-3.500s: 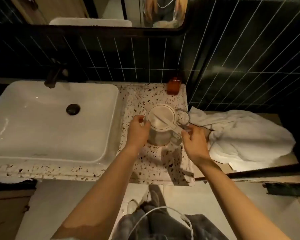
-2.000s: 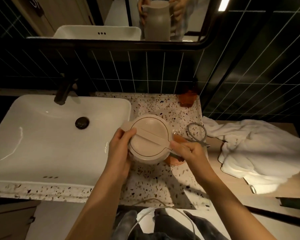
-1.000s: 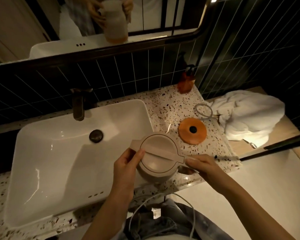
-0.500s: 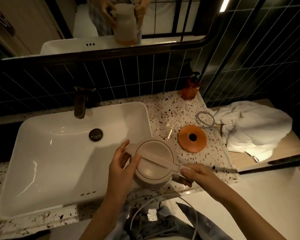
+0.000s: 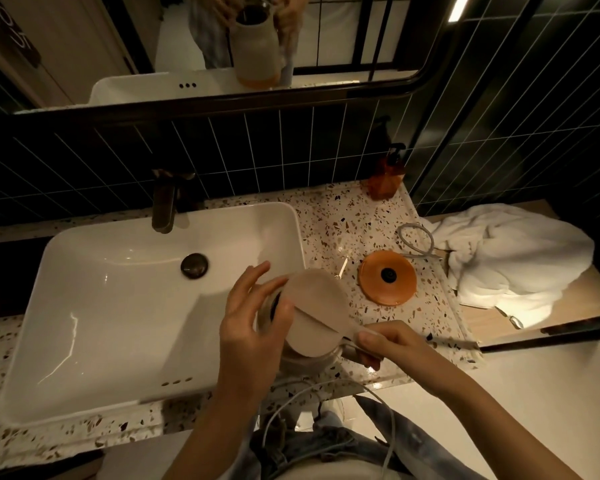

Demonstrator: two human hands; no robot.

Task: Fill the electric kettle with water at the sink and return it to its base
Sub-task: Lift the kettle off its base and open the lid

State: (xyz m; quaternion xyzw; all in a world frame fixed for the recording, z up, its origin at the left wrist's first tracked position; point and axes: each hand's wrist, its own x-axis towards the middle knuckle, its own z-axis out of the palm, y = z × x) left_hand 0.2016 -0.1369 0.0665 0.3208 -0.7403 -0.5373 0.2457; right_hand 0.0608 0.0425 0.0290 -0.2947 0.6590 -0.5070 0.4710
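Note:
The beige electric kettle (image 5: 309, 356) is held above the counter's front edge, just right of the white sink (image 5: 125, 306). Its round lid (image 5: 314, 311) is tipped up, hinged toward the handle, and the dark opening shows at its left. My right hand (image 5: 392, 346) grips the kettle's handle. My left hand (image 5: 253, 317) rests against the kettle's left side at the rim, fingers spread. The orange round base (image 5: 387, 277) lies bare on the terrazzo counter (image 5: 340, 216) to the right. The dark faucet (image 5: 165, 202) stands behind the sink.
An orange soap bottle (image 5: 385, 178) stands at the counter's back right corner. A grey cord loop (image 5: 416, 239) lies beside a crumpled white towel (image 5: 510, 258) on a wooden shelf. A mirror (image 5: 222, 46) hangs above dark tiles. A white cable (image 5: 326, 403) dangles near my waist.
The kettle's lid has swung up from flat to tipped open. My left hand's fingers have spread away from the lid. The kettle stays at the counter's front.

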